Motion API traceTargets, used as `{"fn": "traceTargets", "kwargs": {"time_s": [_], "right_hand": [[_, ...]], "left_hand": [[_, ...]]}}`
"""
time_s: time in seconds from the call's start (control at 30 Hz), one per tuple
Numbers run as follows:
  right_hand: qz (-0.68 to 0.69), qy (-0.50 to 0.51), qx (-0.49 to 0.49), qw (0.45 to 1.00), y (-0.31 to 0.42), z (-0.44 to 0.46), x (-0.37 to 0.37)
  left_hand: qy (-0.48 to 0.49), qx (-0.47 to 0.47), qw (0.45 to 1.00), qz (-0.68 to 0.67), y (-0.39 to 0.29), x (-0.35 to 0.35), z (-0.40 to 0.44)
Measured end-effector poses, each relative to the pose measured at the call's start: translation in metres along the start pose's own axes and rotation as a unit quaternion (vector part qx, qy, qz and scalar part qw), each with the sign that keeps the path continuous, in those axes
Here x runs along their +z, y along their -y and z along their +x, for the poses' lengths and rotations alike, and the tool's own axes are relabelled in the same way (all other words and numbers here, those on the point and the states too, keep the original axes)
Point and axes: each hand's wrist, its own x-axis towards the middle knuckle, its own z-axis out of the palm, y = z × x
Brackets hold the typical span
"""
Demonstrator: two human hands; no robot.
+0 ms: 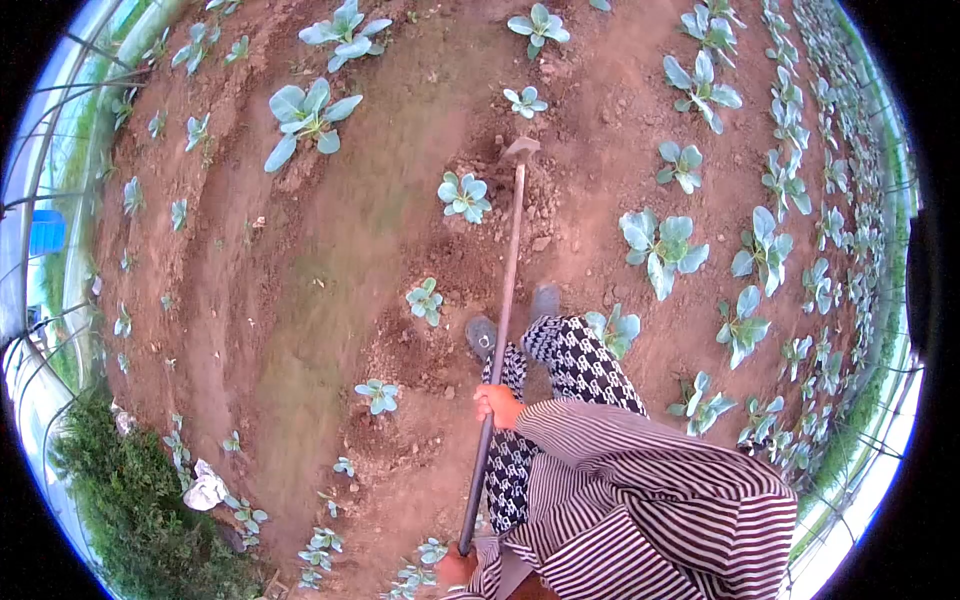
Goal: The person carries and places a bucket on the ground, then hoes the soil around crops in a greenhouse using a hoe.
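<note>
No text, number or sign can be read; the print on the patterned trousers (590, 365) is too small to make out

Closed right hand (497, 405), closed left hand (456, 568)

Handle (513, 250) brown-and-grey — sleeve (600, 430) striped — trousers (590, 365) black-and-white patterned

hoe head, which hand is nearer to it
Right. The right hand grips the handle partway down from the hoe head; the left hand is farther back, near the handle's other end.
</note>
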Motion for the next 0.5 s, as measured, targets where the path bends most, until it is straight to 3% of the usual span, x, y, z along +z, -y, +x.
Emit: {"fn": "traceTargets", "kwargs": {"time_s": [0.1, 0.17, 0.23, 0.3, 0.33, 0.43, 0.5], "right_hand": [[-0.019, 0.027, -0.077, 0.996, 0.049, -0.029, 0.040], [-0.008, 0.088, -0.148, 0.985, 0.092, -0.022, 0.050], [-0.057, 0.079, -0.225, 0.969, 0.152, -0.044, 0.079], [-0.109, 0.059, -0.298, 0.946, 0.216, -0.065, 0.102], [-0.126, 0.059, -0.347, 0.928, 0.251, -0.073, 0.111], [-0.269, -0.066, -0.431, 0.859, 0.361, -0.074, 0.127], [-0.345, -0.148, -0.436, 0.818, 0.419, -0.090, 0.129]], "left_hand": [[-0.035, 0.026, 0.999, -0.018, -0.011, 0.000, 0.028], [-0.070, 0.035, 0.994, -0.071, -0.054, -0.014, 0.049], [-0.051, 0.026, 0.996, -0.061, -0.118, -0.045, 0.064], [-0.102, 0.144, 0.965, -0.192, -0.168, -0.036, 0.094], [-0.073, 0.149, 0.956, -0.244, -0.204, -0.046, 0.097], [-0.021, 0.168, 0.932, -0.321, -0.329, -0.094, 0.089], [0.039, 0.167, 0.933, -0.316, -0.383, -0.084, 0.096]]}}
